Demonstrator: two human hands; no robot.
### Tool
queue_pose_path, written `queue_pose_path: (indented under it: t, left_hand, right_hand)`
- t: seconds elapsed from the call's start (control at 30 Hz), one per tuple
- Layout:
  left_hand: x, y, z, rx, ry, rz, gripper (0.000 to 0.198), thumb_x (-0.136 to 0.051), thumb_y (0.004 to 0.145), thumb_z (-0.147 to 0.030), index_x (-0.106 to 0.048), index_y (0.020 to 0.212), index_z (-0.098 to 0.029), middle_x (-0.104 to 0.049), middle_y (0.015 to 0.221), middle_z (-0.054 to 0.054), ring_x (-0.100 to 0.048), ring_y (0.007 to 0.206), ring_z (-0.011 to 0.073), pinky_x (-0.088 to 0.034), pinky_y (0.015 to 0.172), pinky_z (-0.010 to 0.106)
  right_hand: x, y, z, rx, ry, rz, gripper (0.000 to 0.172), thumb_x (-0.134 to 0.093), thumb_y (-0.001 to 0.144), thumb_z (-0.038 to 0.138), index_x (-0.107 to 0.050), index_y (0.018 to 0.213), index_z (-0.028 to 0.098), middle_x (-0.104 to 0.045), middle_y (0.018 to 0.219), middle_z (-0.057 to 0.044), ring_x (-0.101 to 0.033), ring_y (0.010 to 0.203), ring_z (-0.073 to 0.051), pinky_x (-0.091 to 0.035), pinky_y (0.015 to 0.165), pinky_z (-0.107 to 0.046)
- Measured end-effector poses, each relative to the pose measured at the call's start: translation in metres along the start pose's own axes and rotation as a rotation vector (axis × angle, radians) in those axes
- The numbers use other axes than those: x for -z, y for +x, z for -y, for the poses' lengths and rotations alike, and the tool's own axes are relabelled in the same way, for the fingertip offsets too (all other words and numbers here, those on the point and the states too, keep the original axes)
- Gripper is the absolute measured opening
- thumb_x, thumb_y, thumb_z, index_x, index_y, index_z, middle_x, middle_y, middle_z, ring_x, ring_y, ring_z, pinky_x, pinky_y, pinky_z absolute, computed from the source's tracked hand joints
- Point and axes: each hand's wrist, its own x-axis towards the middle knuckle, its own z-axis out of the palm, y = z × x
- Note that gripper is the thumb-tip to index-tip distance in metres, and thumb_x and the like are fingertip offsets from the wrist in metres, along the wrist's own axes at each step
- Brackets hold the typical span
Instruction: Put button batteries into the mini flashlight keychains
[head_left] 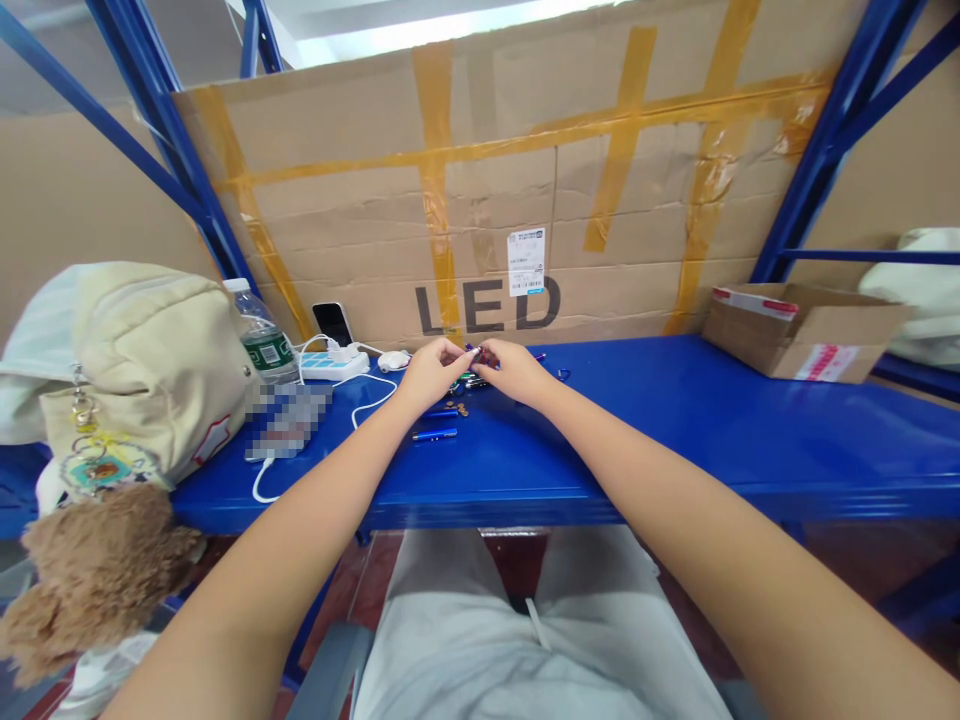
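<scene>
My left hand (437,372) and my right hand (511,370) meet over the middle of the blue table (660,420). Their fingers are pinched together at the fingertips around something small that I cannot make out. Beneath and behind the fingers lies a cluster of small items (474,381), some dark, some green or red, mostly hidden by my hands. Nearer to me, a blue pen-like stick (435,435) rests on the table, with another blue stick (441,413) just behind it. Beside these are several tiny brown pieces (463,409).
On the left are a cream bag (150,350), a brown plush toy (105,570), a water bottle (266,340), a power strip (330,365), white cables and a dark phone (332,323). An open cardboard box (795,330) sits at the right; large cardboard (360,240) stands behind.
</scene>
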Motion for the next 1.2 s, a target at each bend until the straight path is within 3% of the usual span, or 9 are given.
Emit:
queue_pose_path:
  t: [0.13,0.27,0.4,0.5,0.67,1.03,1.2]
  left_hand:
    - [0.001,-0.003,-0.003,-0.040,-0.075,0.000,0.020,-0.064,0.082,-0.036,-0.061,0.087,-0.017,-0.072,0.089,0.005,-0.067,0.086,0.0185,-0.052,0.081,0.032]
    - [0.004,-0.004,-0.003,-0.090,0.025,-0.059,0.011,-0.061,0.084,-0.026,-0.059,0.091,-0.018,-0.069,0.098,0.005,-0.066,0.094,0.0180,-0.051,0.087,0.034]
    - [0.007,-0.007,-0.002,-0.135,0.076,-0.068,0.011,-0.062,0.085,-0.026,-0.054,0.087,-0.019,-0.066,0.088,0.001,-0.065,0.081,0.0155,-0.052,0.078,0.031]
    - [0.007,-0.009,-0.001,-0.231,0.085,0.004,0.014,-0.065,0.083,-0.024,-0.055,0.091,-0.019,-0.065,0.088,0.001,-0.064,0.078,0.0147,-0.052,0.072,0.028]
    - [0.006,-0.010,0.000,-0.408,0.155,-0.040,0.031,-0.077,0.073,-0.022,-0.058,0.097,-0.019,-0.064,0.096,0.003,-0.063,0.090,0.0176,-0.052,0.080,0.030]
    - [0.006,-0.013,-0.008,-0.333,0.204,-0.022,0.032,-0.078,0.070,-0.020,-0.059,0.096,-0.018,-0.065,0.098,0.005,-0.062,0.091,0.0187,-0.050,0.081,0.030]
    - [0.009,-0.010,-0.001,-0.259,0.137,-0.017,0.016,-0.072,0.077,-0.026,-0.063,0.088,-0.018,-0.069,0.092,0.003,-0.065,0.083,0.0168,-0.051,0.078,0.029]
  right_hand:
    - [0.002,-0.002,0.002,-0.066,0.192,0.034,0.010,-0.051,0.090,0.012,-0.057,0.083,0.017,-0.069,0.081,-0.003,-0.062,0.077,-0.015,-0.045,0.071,-0.027]
    - [0.007,-0.006,0.004,-0.230,0.482,0.125,0.007,-0.049,0.092,0.012,-0.050,0.091,0.019,-0.069,0.075,-0.001,-0.062,0.063,-0.012,-0.047,0.059,-0.024]
    - [0.014,-0.012,0.009,-0.271,0.492,0.201,0.018,-0.047,0.096,0.018,-0.049,0.078,0.019,-0.063,0.064,0.002,-0.053,0.050,-0.007,-0.042,0.050,-0.020]
    - [0.016,-0.015,0.012,-0.296,0.482,0.230,0.025,-0.046,0.097,0.020,-0.049,0.072,0.019,-0.057,0.058,0.004,-0.045,0.044,-0.005,-0.036,0.045,-0.018]
    - [0.012,-0.016,0.012,-0.312,0.575,0.242,0.027,-0.045,0.098,0.022,-0.048,0.072,0.019,-0.051,0.055,0.006,-0.043,0.042,-0.005,-0.031,0.042,-0.017]
    - [0.013,-0.019,0.013,-0.338,0.688,0.302,0.028,-0.043,0.099,0.022,-0.048,0.072,0.018,-0.049,0.055,0.006,-0.040,0.042,-0.005,-0.032,0.043,-0.019]
    - [0.009,-0.017,0.011,-0.362,0.661,0.247,0.024,-0.043,0.100,0.027,-0.050,0.078,0.019,-0.053,0.057,0.004,-0.043,0.042,-0.007,-0.034,0.042,-0.020]
